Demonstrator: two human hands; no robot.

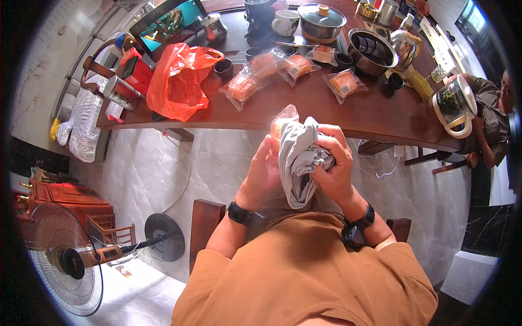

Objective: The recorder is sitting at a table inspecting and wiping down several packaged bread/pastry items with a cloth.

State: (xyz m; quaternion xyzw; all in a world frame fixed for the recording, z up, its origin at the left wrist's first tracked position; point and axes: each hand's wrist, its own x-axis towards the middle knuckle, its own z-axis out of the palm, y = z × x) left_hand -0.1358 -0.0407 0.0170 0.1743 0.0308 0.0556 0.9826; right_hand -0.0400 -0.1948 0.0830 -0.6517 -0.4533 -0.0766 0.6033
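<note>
In front of my lap, my right hand (337,163) grips a bunched light-grey cloth (301,163), its fingers sunk into the folds. Against the left side of that cloth, my left hand (261,175) holds a clear-wrapped orange snack packet (281,122), which pokes up above the thumb. Part of the packet and most of the left fingers are hidden behind the cloth. More wrapped snack packets lie on the wooden table (261,110) ahead, among them one to the right (345,84) and one nearer the middle (240,87).
A red plastic bag (179,81) stands at the table's left, beside a metal canister (122,93). Small black cups, a steel pot (372,53), a lidded pot (322,24) and a glass teapot (454,106) share the table. A person (491,110) sits at right. A fan (69,261) stands left.
</note>
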